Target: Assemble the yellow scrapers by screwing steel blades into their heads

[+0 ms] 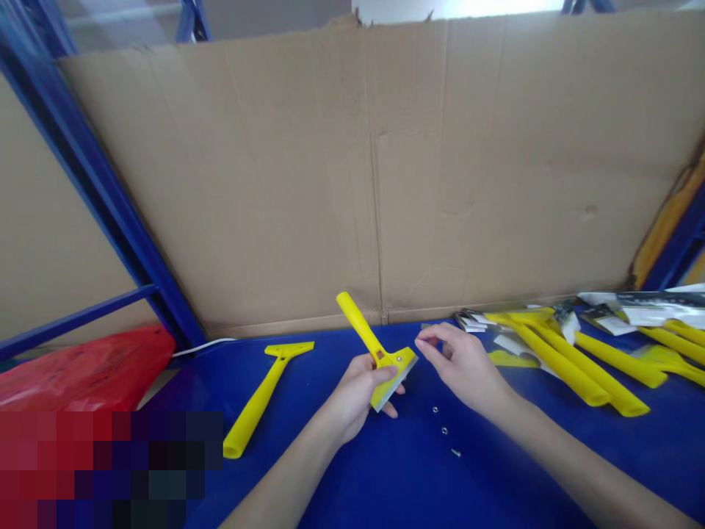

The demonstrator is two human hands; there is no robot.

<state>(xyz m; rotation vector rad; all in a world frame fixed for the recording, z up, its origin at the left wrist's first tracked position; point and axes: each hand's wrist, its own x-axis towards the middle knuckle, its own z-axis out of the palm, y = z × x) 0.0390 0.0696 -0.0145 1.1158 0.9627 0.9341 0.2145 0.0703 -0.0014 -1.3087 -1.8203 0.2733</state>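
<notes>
While the left hand (357, 397) gripped a yellow scraper (370, 339) near the middle of the frame, its thumb pressed on the flat head. The long handle pointed to the upper left, and the shiny blade (397, 389) faced the lower right. Held this way, the head was turned toward the right hand (463, 360), maybe so that hand could get to it easily. The right hand's thumb and finger were pinched together just beside the scraper, but I could not tell if something tiny was between them.

Two little nuts (444, 430) and a screw (456, 452) lay on the blue table (385, 485) below the right hand, likely put there to be easy to reach. Another yellow scraper (265, 386) lay alone at the lower left, out of the way.

At the right edge, more yellow scrapers (584, 373) lay in a pile. Some seemed to be in clear packs (661, 311) with black and white paper. A red bag (104, 371) sat at the left, and its insides could not be seen.
</notes>
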